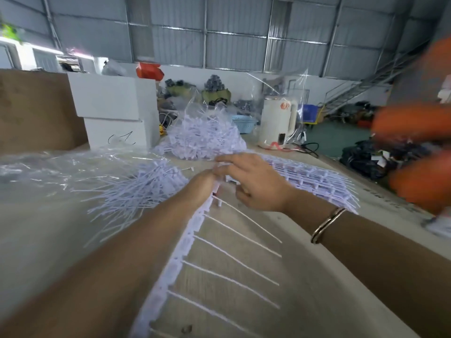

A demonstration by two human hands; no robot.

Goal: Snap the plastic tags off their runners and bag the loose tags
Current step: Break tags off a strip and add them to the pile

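A long white runner (188, 242) with several thin tags branching to the right lies on the table and runs toward me. My left hand (202, 186) grips its far end, fingers curled round the runner. My right hand (251, 181) pinches a tag at that same end, right beside the left hand. A heap of loose white tags (136, 191) lies to the left on a clear plastic bag (48, 172). A second, taller heap of tags (202, 137) sits behind the hands. A stack of whole runners (317, 179) lies to the right.
White boxes (114, 106) and a cardboard sheet (36, 108) stand at the back left. A white kettle (278, 123) stands at the back by a clear bag. Another person's blurred orange gloves (415, 152) are at the right edge.
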